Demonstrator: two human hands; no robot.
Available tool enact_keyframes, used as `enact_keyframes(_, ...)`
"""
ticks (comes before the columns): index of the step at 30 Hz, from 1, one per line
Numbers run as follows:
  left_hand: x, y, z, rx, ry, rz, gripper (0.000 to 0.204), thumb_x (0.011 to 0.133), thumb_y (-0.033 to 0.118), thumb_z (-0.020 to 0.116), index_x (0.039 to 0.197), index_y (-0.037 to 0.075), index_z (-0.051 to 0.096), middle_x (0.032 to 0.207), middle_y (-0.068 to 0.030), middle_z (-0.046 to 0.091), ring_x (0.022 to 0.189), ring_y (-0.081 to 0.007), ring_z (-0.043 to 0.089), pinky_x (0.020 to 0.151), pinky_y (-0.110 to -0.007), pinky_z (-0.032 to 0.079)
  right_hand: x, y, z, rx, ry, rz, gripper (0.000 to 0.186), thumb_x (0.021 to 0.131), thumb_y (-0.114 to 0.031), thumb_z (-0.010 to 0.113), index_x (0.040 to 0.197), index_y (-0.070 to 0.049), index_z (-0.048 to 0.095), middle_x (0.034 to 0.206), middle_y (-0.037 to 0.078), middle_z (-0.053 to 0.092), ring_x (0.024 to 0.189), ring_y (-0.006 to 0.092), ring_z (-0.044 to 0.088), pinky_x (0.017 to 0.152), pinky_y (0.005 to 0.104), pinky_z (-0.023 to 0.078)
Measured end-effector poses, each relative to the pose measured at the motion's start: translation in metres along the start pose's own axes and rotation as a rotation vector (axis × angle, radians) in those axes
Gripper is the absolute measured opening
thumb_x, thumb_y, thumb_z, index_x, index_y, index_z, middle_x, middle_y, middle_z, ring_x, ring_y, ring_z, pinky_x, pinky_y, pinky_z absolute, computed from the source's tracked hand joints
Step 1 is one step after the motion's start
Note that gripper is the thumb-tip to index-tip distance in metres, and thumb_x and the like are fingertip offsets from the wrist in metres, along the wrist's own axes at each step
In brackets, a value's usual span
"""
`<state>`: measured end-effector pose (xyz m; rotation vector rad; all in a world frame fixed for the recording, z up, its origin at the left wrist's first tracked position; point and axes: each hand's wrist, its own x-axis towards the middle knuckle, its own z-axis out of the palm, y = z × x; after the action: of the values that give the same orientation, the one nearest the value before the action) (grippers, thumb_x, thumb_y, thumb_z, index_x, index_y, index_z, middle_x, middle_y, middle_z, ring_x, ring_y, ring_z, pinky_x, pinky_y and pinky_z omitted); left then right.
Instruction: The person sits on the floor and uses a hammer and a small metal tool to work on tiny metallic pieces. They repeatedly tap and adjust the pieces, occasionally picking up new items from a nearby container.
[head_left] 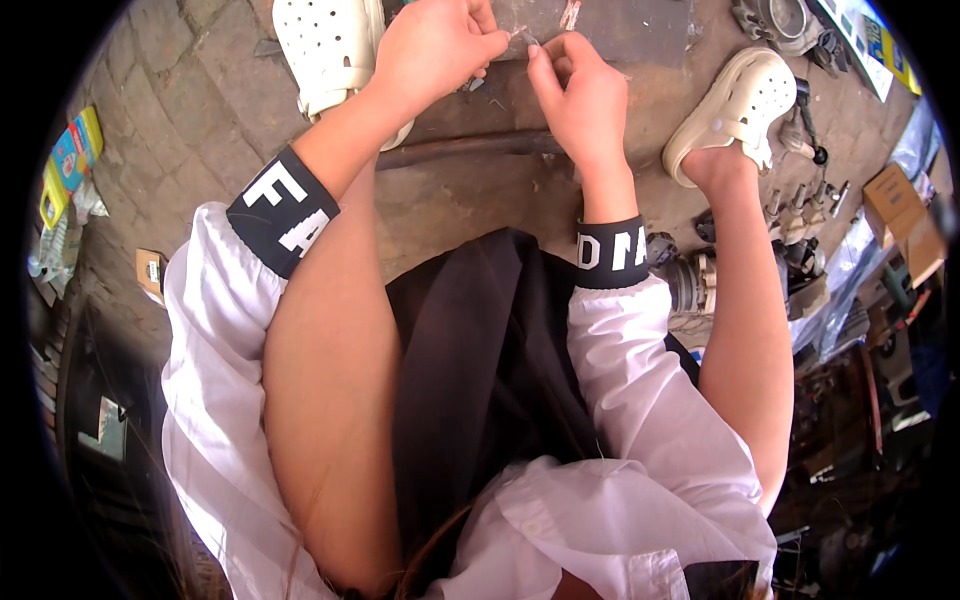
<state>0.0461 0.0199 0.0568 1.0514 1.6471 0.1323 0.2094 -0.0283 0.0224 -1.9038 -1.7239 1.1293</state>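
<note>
The left hand (440, 45) and right hand (585, 100) pinch a tiny see-through strip (522, 37) between their fingertips. The strip is over a dark flat slab (645, 30). A cream clog (325, 45) is beside the left hand, and another clog (745, 95) is farther right.

Metal machine parts (688, 284) on brick floor (150, 100) suggest a workshop.

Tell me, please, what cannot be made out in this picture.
- Head view: thin piece between left hand and right hand, too small to identify.
- Head view: cream left clog, toe cut off by top edge.
- Head view: dark flat sheet, far side cut off by top edge.
</note>
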Motion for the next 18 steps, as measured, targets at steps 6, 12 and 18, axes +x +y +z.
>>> enact_keyframes(6, 0.002, -0.007, 0.001, 0.009, 0.006, 0.033, 0.017, 0.082, 0.013, 0.07, 0.072, 0.003, 0.062, 0.057, -0.0074, 0.065, 0.049, -0.0148, 0.064, 0.047, -0.03, 0.049, 0.013, 0.001, -0.009, 0.074, -0.175, -0.001, 0.025, 0.089, -0.025, 0.068, 0.08, -0.004, 0.058, 0.054, 0.006, 0.061, 0.046, 0.0128, 0.055, 0.05, 0.0285, 0.043)
enact_keyframes(12, 0.0, -0.001, 0.001, -0.004, 0.002, -0.003, 0.016, 0.082, 0.012, 0.069, 0.071, 0.002, 0.062, 0.057, -0.0078, 0.065, 0.049, -0.0144, 0.063, 0.046, -0.03, 0.049, 0.019, 0.003, -0.015, 0.075, -0.233, 0.021, 0.025, 0.089, -0.023, 0.068, 0.079, -0.003, 0.057, 0.054, 0.007, 0.062, 0.045, 0.0123, 0.056, 0.049, 0.0274, 0.044)
enact_keyframes(18, 0.0, -0.002, 0.001, -0.027, -0.002, 0.001, 0.015, 0.082, 0.011, 0.068, 0.072, 0.002, 0.062, 0.057, -0.0077, 0.064, 0.049, -0.0144, 0.063, 0.045, -0.029, 0.049, 0.022, 0.004, -0.021, 0.016, -0.241, -0.023, 0.025, 0.089, -0.023, 0.068, 0.079, -0.003, 0.056, 0.054, 0.008, 0.061, 0.046, 0.0129, 0.055, 0.049, 0.0275, 0.043)
